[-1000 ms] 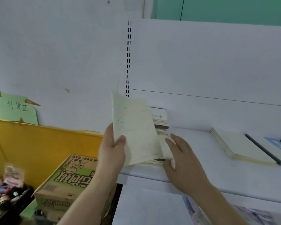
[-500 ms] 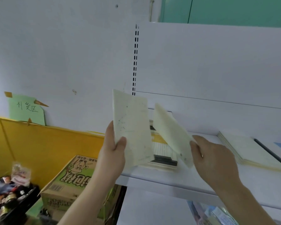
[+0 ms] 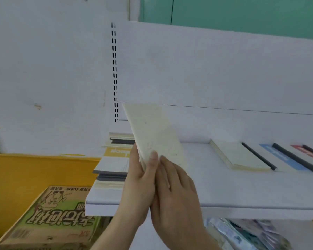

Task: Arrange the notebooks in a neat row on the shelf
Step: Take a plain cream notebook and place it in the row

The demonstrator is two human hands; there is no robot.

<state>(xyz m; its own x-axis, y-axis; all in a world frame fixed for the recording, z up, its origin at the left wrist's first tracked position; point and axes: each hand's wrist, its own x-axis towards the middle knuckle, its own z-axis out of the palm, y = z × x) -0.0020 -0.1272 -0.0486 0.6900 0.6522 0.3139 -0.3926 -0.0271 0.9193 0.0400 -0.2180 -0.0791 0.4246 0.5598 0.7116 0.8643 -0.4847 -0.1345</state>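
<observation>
Notebooks are partly sorted, as far as this view shows: nearest, the left hand (image 3: 139, 181) grips thin cream-coloured notebooks (image 3: 155, 136) by their lower edge, thumb curled over the front, holding them upright and tilted above the white metal shelf (image 3: 242, 192). The right hand (image 3: 175, 188) lies against them with straight fingers, seemingly squaring the bundle; how many notebooks it holds is blurred. Just behind, at the shelf's left end, a loose flat stack of grey, white and yellow notebooks (image 3: 114, 165) waits unsorted. Farther right, well apart, a cream flat pile with a black spine (image 3: 238, 156), a blue-covered notebook (image 3: 285, 157) and a red-covered notebook (image 3: 307, 150) already lie side by side. I judge the row begun, with the held bundle and left stack remaining.
</observation>
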